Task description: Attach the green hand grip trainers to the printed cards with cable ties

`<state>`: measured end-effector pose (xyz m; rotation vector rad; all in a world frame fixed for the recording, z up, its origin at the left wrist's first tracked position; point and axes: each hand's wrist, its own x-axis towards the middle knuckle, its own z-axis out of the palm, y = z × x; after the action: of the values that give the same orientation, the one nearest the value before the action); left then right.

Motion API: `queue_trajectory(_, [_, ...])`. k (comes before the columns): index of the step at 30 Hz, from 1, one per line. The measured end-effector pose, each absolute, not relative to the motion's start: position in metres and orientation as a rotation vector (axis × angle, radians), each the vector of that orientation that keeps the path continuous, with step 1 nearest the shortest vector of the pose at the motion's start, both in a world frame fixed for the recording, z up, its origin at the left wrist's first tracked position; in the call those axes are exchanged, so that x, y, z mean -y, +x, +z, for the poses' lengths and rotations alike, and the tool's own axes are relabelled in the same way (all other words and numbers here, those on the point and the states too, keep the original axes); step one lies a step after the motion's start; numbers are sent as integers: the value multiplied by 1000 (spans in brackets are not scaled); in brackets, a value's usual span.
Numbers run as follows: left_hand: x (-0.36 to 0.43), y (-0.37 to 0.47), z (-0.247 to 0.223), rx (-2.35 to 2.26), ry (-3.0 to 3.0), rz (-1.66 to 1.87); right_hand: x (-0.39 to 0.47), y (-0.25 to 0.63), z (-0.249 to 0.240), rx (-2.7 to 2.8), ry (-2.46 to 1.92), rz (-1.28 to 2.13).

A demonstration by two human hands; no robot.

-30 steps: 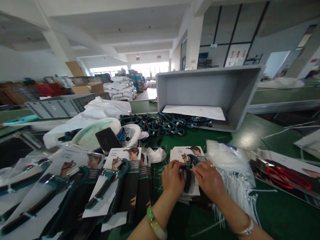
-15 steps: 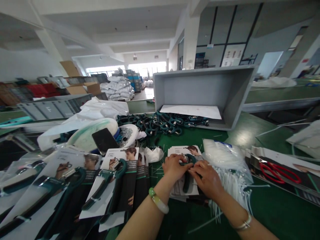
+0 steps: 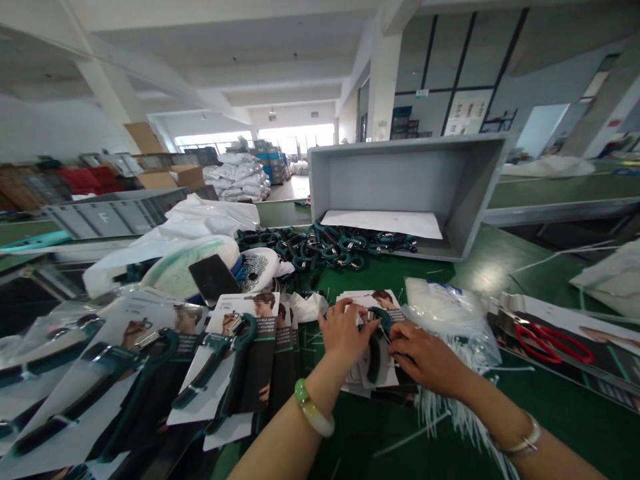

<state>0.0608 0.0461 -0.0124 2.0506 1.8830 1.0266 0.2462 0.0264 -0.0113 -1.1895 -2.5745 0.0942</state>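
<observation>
A green-and-black hand grip strengthener (image 3: 374,359) lies on a stack of printed cards (image 3: 354,383), partly hidden by my hands. My left hand (image 3: 346,333) presses on its left side, thumb and fingers closed around the upper part. From the right, my right hand (image 3: 417,352) has its fingers pinched close to the strengthener's handle; a thin pale line shows by the fingertips, too small to name surely. Beneath and beside my right wrist spreads a bundle of white cable ties (image 3: 453,417), coming out of a clear plastic bag (image 3: 440,303).
Carded grip strengtheners (image 3: 235,373) overlap at left. Loose strengtheners (image 3: 325,247) pile before a tipped grey crate (image 3: 390,177). Red-handled scissors (image 3: 553,343) rest on cards at right. A dark phone-like slab (image 3: 214,280) leans by a white bowl of small metal parts (image 3: 257,270).
My right hand has drawn slightly right and down, opening a small gap from the left hand. My left hand has turned a little, staying on the strengthener.
</observation>
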Motion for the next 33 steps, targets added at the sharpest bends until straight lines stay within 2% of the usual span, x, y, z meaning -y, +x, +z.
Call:
queue_trajectory(4, [-22,37,-33,-1831,1648,1365,-11,251,-11,2586,-1132,107])
queue_trajectory(8, [-6,31,-65,-1505,1248,1280,-10,245,-17,2536,-1117,-1])
queue_trajectory(12, [-3,40,-70,-1447,1376,1263,-12,225,-22,2386,-1134,-71])
queue_trajectory(18, [-7,42,-63,-1603,1817,1225,-14,195,-32,2103,-1258,106])
queue_trajectory(33, [-3,42,-54,-1870,2095,959,-14,193,-46,2112,-1318,12])
